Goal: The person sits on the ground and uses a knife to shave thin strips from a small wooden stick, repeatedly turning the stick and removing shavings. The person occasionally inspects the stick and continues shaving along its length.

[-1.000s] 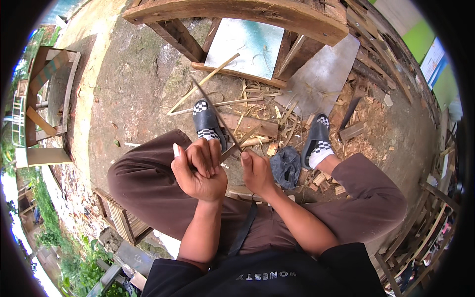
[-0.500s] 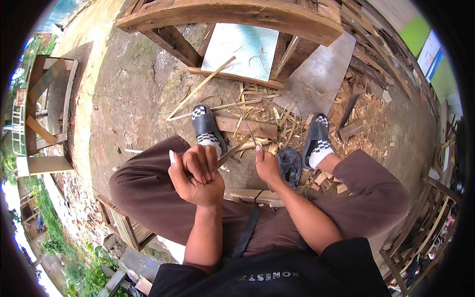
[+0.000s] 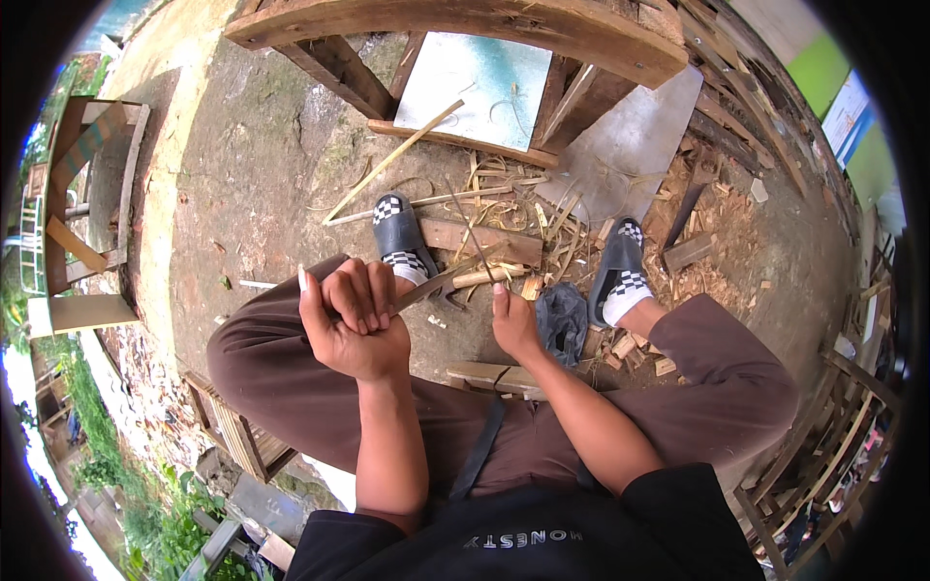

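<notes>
My left hand (image 3: pixel 356 318) is closed with its fingers curled over the palm, the thumb standing out to the left. From it a flat greyish-brown strip (image 3: pixel 431 288), perhaps bamboo or wood, slants up to the right. My right hand (image 3: pixel 513 320) is closed round the near end of a thin dark blade-like tool (image 3: pixel 472 232), the thumb laid along it. The tool points away and to the left, and it crosses the strip just beyond the right hand. Its handle is hidden in the fist. Both hands are above the ground between my knees.
Wood shavings and split strips (image 3: pixel 484 203) litter the ground between my sandalled feet. A black plastic bag (image 3: pixel 562 324) lies right of my right hand. Ahead stands a wooden frame (image 3: pixel 465 27) over a pale board (image 3: pixel 475 87). Scrap timber (image 3: pixel 741 116) is stacked at the right.
My left hand has moved to the left with the strip, away from my right hand. The right hand has shifted only slightly, still holding the thin tool.
</notes>
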Action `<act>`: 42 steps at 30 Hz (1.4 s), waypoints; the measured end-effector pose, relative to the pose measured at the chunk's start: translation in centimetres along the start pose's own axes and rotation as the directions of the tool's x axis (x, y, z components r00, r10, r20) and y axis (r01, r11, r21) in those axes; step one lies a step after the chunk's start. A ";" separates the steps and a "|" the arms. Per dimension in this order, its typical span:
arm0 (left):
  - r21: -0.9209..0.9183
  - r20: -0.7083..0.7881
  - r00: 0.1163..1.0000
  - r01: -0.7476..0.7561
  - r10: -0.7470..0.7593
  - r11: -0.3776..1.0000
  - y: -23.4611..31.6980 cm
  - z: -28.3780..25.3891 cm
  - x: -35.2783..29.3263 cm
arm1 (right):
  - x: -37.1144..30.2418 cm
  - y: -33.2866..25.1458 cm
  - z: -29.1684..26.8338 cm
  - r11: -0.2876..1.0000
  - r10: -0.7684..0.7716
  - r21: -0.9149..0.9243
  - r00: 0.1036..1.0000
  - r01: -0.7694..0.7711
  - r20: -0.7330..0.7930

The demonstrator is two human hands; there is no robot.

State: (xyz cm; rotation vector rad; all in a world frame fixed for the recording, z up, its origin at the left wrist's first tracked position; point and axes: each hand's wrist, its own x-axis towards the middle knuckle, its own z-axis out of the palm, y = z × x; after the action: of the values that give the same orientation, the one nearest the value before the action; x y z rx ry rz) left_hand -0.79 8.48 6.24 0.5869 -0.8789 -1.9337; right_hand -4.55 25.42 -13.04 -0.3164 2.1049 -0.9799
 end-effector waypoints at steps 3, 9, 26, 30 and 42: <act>-0.071 -0.032 0.999 0.007 -0.009 0.997 0.4 -1.1 0.6 | 0.7 1.5 -0.2 0.980 0.181 -0.083 0.983 -0.179 0.020; -0.060 -0.014 1.000 0.004 -0.005 0.998 0.2 -0.8 0.9 | 0.5 2.2 0.7 0.997 0.052 -0.060 0.998 -0.054 -0.041; -0.046 -0.017 1.000 -0.010 0.009 0.999 -0.1 -0.4 0.6 | -1.1 3.9 0.6 0.988 0.107 -0.109 0.994 -0.108 -0.017; -0.039 -0.010 1.000 0.005 -0.006 0.999 0.0 -0.1 0.8 | 0.6 6.3 0.4 0.943 0.304 -0.137 0.952 -0.304 -0.019; -0.073 -0.045 0.999 -0.026 0.023 0.997 0.2 -2.0 1.3 | -1.2 2.4 0.3 0.995 0.020 -0.093 1.000 -0.022 -0.019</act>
State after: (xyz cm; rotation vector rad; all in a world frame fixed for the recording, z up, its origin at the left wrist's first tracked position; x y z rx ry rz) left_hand 0.07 6.61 5.03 0.5705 -0.7806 -1.9158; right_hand -3.32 27.50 -14.25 -0.3328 2.1708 -0.8768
